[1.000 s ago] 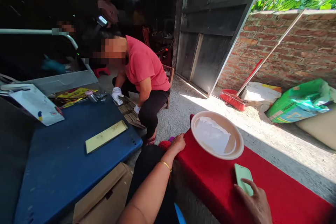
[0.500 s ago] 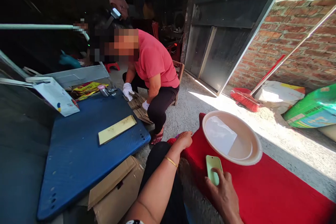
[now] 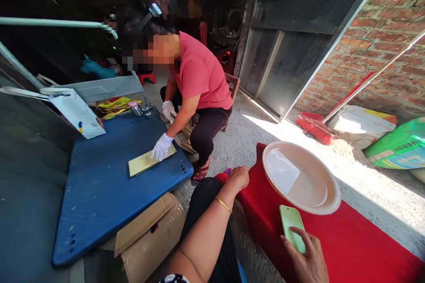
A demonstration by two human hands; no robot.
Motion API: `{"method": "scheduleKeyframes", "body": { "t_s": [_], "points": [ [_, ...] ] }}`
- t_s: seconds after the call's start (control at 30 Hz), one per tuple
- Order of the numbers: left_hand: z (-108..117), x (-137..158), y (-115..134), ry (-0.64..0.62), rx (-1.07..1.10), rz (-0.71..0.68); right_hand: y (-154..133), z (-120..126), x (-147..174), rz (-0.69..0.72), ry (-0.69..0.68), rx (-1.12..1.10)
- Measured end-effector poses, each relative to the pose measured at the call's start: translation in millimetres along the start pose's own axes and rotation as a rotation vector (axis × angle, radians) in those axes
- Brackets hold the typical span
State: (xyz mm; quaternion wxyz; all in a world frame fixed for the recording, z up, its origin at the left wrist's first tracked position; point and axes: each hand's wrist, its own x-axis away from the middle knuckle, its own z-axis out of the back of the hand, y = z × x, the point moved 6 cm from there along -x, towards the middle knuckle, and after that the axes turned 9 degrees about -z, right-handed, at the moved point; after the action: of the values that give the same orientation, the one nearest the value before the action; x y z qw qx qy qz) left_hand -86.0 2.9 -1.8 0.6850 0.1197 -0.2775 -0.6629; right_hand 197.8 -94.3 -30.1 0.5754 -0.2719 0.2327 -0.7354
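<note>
My right hand [image 3: 310, 254] grips the lower end of a light green phone [image 3: 291, 223], its thumb at one side and a finger bent over the top face. Beneath the phone is a red cloth [image 3: 361, 247]. My left hand [image 3: 239, 178], with a gold bangle at the wrist, is closed at the cloth's left edge; its fingertips are hidden, so I cannot make out what it holds. Just beyond the phone stands a wide pale basin [image 3: 332, 188] of water. Across from me, a co-worker's gloved hand [image 3: 162, 147] presses on pale yellow strips [image 3: 139, 166].
On the left is a blue table [image 3: 99, 199], with a cardboard box [image 3: 152, 241] below its near edge. The co-worker [image 3: 202, 66] sits bent beside stacked brown strips [image 3: 184, 139]. A metal door [image 3: 295, 31], broom [image 3: 315, 128] and green sack [image 3: 398, 146] stand farther right.
The phone and my right hand have shifted right and nearer to me along the red cloth. My left fingers have curled in. The co-worker's gloved hand has reached onto the yellow strips.
</note>
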Motion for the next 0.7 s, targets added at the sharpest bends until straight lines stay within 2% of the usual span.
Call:
{"method": "scheduleKeyframes", "body": {
  "t_s": [0.07, 0.17, 0.3, 0.37, 0.4, 0.47, 0.53, 0.63, 0.7],
  "points": [
    [0.2, 1.3, 3.0, -0.005, -0.014, 0.010, 9.6, 4.8, -5.3, -0.076, 0.057, 0.020],
    [-0.2, 2.1, 7.7, -0.023, -0.027, 0.026, -4.0, -16.8, 4.0, 0.001, 0.013, -0.005],
    [1.4, 1.6, 10.5, -0.031, -0.037, 0.039, -45.2, -61.7, 40.3, 0.230, -0.292, -0.071],
    [2.0, 2.4, 10.3, -0.029, -0.042, 0.032, -59.4, -67.5, 56.2, 0.310, -0.429, -0.093],
    [1.7, 3.0, 9.8, -0.030, -0.044, 0.025, -62.2, -63.4, 59.9, 0.330, -0.456, -0.106],
    [-0.6, 2.6, 8.2, -0.032, -0.049, 0.009, -55.2, -41.8, 56.7, 0.310, -0.403, -0.144],
    [-5.2, -1.1, 6.3, -0.028, -0.053, -0.010, -27.7, -5.4, 44.7, 0.212, -0.240, -0.174],
    [-16.8, -11.2, 4.4, -0.013, -0.058, -0.025, 48.8, 71.9, 33.5, -0.016, 0.155, -0.164],
    [-26.3, -17.5, 3.0, -0.004, -0.066, -0.014, 110.1, 128.0, 42.0, -0.206, 0.423, -0.072]
  ]
}}
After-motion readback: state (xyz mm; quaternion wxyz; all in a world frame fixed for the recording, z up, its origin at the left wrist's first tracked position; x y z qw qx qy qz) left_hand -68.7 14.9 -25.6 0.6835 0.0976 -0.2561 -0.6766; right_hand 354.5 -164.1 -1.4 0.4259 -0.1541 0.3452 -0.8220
